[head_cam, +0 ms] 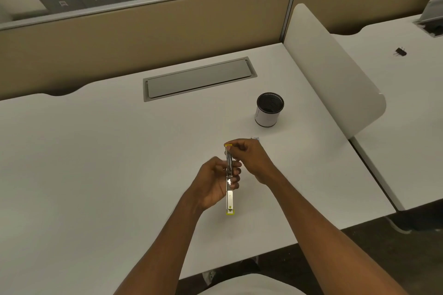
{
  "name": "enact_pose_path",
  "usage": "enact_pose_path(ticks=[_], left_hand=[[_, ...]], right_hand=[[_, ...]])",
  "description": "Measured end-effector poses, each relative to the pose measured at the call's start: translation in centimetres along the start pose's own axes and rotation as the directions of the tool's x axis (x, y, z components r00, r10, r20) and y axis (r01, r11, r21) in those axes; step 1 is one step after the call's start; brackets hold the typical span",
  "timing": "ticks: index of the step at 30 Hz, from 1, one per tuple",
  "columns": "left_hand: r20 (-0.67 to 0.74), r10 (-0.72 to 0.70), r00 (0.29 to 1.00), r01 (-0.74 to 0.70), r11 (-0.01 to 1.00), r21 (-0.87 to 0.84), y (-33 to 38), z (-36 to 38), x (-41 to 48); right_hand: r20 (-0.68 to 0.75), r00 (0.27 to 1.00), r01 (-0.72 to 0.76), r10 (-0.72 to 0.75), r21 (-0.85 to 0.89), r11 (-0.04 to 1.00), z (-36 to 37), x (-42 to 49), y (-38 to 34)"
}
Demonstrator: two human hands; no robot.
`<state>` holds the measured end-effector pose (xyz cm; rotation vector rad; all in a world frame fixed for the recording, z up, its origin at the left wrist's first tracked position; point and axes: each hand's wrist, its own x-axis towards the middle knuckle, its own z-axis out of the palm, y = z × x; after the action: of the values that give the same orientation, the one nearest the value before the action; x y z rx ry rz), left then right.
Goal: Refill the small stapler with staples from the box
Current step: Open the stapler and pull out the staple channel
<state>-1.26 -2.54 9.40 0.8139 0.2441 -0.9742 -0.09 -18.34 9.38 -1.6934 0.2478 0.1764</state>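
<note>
The small stapler (230, 195), silver metal with yellow ends, is swung fully open into one long strip above the white desk (119, 163). My left hand (217, 182) grips its middle from the left. My right hand (250, 159) pinches at the far half near the yellow tip; whether staples are between those fingers is hidden. A small pale object, possibly the staple box (255, 138), peeks out on the desk just behind my right hand.
A black-and-white cup (268, 110) stands to the right of the hands. A grey cable hatch (199, 78) is set into the desk further back. A white divider (335, 67) bounds the right side; a binder clip (399, 52) lies on the neighbouring desk.
</note>
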Motion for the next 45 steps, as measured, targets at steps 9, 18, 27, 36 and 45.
enact_pose_path(ticks=[9, 18, 27, 36, 45], left_hand=[[-0.033, -0.018, 0.999, 0.019, 0.999, 0.037, -0.3, -0.7, 0.3], [-0.006, -0.079, 0.997, 0.080, 0.996, 0.038, 0.5, -0.7, 0.2], [0.053, -0.068, 0.996, 0.067, 0.998, 0.013, 0.1, -0.4, -0.1], [0.079, -0.054, 0.995, 0.052, 0.998, 0.017, 0.0, -0.4, -0.4], [0.054, -0.044, 0.998, 0.043, 0.999, 0.027, 0.0, -0.4, -0.5]], right_hand=[[-0.004, 0.999, -0.042, 0.043, 0.105, 0.994, -0.4, -0.4, 0.3], [-0.006, 0.997, -0.071, 0.072, 0.078, 0.994, -0.1, -0.4, 0.4], [-0.027, 0.999, -0.044, 0.044, 0.006, 0.999, -0.3, -0.5, 0.4], [-0.020, 0.998, -0.063, 0.064, 0.057, 0.996, -0.3, -1.1, -0.4], [0.048, 0.989, -0.148, 0.143, 0.153, 0.977, 0.1, -1.7, -0.5]])
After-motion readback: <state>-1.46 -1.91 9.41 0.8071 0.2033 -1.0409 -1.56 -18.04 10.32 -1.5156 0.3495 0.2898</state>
